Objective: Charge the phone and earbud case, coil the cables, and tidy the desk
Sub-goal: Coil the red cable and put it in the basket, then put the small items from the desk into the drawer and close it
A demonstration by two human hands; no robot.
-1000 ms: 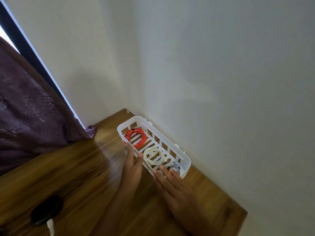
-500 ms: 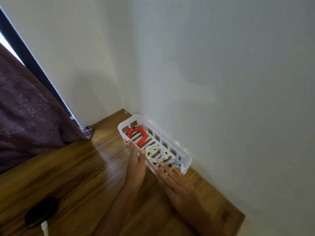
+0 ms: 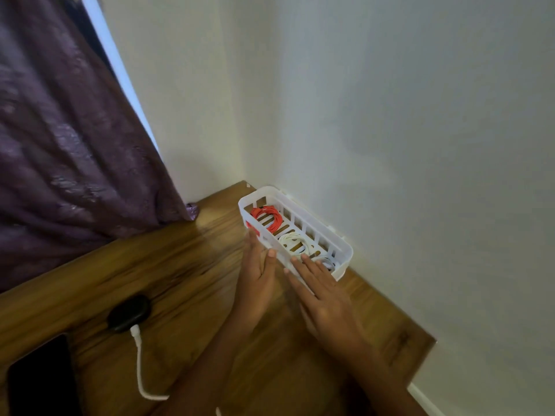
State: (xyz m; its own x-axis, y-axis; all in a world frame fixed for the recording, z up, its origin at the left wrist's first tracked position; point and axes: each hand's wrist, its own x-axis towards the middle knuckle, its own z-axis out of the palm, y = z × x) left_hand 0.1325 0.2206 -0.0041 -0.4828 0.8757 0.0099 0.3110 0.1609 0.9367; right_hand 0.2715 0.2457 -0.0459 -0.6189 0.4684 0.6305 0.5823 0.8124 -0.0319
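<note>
A white slotted basket [image 3: 312,224] stands on the wooden desk [image 3: 186,283] against the right wall. Inside lie a coiled red cable [image 3: 268,219], a coiled white cable [image 3: 292,242] and a grey coil [image 3: 326,262]. My left hand [image 3: 258,274] has straight fingers pressed against the basket's near long side. My right hand [image 3: 322,291] lies flat with straight fingers on the basket's near corner. A black earbud case [image 3: 129,313] sits at lower left with a white charging cable [image 3: 138,364] plugged into it. A dark phone [image 3: 42,376] lies at the bottom left.
A purple curtain [image 3: 66,151] hangs over the desk's far left edge. White walls meet in the corner behind the basket. The desk's right edge ends near a wall at lower right.
The view has dropped and turned, bringing the phone and more of the charging cable into sight. Both hands stay against the basket, which sits close along the wall.
</note>
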